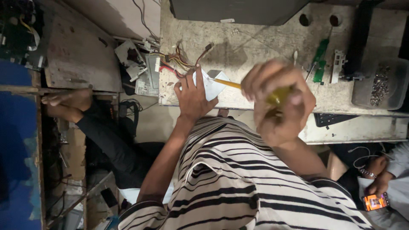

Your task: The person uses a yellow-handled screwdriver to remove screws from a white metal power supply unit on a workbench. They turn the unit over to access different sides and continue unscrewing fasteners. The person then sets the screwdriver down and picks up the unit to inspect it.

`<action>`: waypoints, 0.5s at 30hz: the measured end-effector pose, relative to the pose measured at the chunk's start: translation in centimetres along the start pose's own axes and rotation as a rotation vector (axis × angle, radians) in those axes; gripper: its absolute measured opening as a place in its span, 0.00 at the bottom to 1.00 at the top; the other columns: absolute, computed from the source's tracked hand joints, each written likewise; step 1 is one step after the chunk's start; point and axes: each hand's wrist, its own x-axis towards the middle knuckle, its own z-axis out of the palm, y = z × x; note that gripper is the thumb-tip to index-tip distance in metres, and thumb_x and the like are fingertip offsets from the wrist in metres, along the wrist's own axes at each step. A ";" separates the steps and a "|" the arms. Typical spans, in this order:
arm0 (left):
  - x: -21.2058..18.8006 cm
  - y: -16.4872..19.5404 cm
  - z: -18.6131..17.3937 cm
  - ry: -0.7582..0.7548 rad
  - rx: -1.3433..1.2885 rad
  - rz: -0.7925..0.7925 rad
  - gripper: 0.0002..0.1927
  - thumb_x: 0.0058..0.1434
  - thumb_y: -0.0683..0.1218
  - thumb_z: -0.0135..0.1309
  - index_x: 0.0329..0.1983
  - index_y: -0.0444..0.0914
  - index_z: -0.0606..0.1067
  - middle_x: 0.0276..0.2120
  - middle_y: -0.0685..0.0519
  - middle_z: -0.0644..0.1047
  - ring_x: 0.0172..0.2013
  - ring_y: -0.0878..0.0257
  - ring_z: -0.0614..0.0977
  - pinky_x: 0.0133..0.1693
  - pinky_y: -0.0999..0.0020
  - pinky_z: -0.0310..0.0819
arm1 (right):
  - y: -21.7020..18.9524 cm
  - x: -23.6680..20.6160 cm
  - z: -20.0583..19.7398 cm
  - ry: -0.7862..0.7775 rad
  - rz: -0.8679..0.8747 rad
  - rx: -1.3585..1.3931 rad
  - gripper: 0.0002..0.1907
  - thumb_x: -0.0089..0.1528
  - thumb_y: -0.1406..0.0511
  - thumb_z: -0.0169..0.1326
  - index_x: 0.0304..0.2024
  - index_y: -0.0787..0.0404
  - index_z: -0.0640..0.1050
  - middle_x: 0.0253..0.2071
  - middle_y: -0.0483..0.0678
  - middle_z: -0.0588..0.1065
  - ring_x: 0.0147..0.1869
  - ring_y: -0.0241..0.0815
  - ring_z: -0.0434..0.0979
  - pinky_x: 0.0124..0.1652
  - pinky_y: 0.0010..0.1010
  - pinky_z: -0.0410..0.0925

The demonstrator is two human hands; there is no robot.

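Striped shirt (pixel 238 179) fills the bottom, closest to the lens. Right hand (pixel 279 102) is closed tight around a yellow-handled screwdriver (pixel 251 91), fist wrapped on the handle for turning force, with the shaft running toward 10 o'clock down to a small white piece (pixel 213 87). Left hand (pixel 194 96) lies flat with fingers spread on that piece, pinning it against the worktop edge so it won't slip under the tip; it presses rather than closing round anything.

Worktop (pixel 255 47) is stained, pale. Bundle of coloured wires (pixel 181 61) sits at 11 o'clock from the left hand, close enough to snag. Green circuit board (pixel 319 61) and a white bracket (pixel 338 66) lie at 2 o'clock, a clear tub of screws (pixel 379 85) farther at 3. Dark box (pixel 234 10) sits at 12. Another person's hands hold a phone (pixel 375 201) at 4 o'clock; someone's bare feet (pixel 68 104) are at 9.
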 end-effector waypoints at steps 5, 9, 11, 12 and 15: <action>0.3 0.2 -0.1 -0.059 0.015 -0.058 0.64 0.38 0.61 0.70 0.74 0.32 0.54 0.60 0.40 0.67 0.56 0.45 0.68 0.56 0.44 0.57 | 0.8 1.9 -2.8 -0.311 0.210 0.346 0.21 0.70 0.51 0.47 0.30 0.56 0.78 0.18 0.41 0.70 0.16 0.32 0.63 0.19 0.29 0.57; 0.2 0.3 -0.1 -0.052 -0.005 -0.068 0.66 0.34 0.59 0.71 0.74 0.32 0.53 0.60 0.40 0.66 0.56 0.44 0.68 0.55 0.43 0.57 | 1.0 2.1 -3.5 -0.281 0.124 0.191 0.20 0.67 0.51 0.52 0.41 0.60 0.67 0.22 0.42 0.67 0.18 0.32 0.64 0.16 0.23 0.59; 0.1 0.2 0.0 -0.005 -0.011 -0.036 0.65 0.37 0.59 0.71 0.74 0.32 0.53 0.61 0.40 0.66 0.57 0.45 0.68 0.55 0.44 0.57 | 0.7 1.4 -2.6 -0.151 0.065 0.066 0.17 0.71 0.51 0.50 0.43 0.56 0.66 0.27 0.50 0.69 0.20 0.37 0.66 0.19 0.28 0.65; 0.1 0.2 0.1 0.019 -0.016 -0.016 0.64 0.38 0.59 0.71 0.74 0.32 0.53 0.62 0.40 0.66 0.57 0.45 0.68 0.56 0.44 0.57 | 0.6 1.1 -2.2 -0.107 0.040 0.046 0.18 0.73 0.51 0.49 0.44 0.58 0.67 0.29 0.52 0.69 0.22 0.40 0.67 0.22 0.31 0.67; -0.1 0.0 0.4 0.006 -0.020 -0.026 0.64 0.38 0.59 0.70 0.74 0.32 0.54 0.62 0.40 0.65 0.58 0.45 0.68 0.56 0.45 0.57 | 0.6 0.3 -1.2 0.007 -0.007 -0.024 0.22 0.74 0.49 0.46 0.42 0.62 0.69 0.29 0.53 0.69 0.24 0.42 0.68 0.25 0.35 0.69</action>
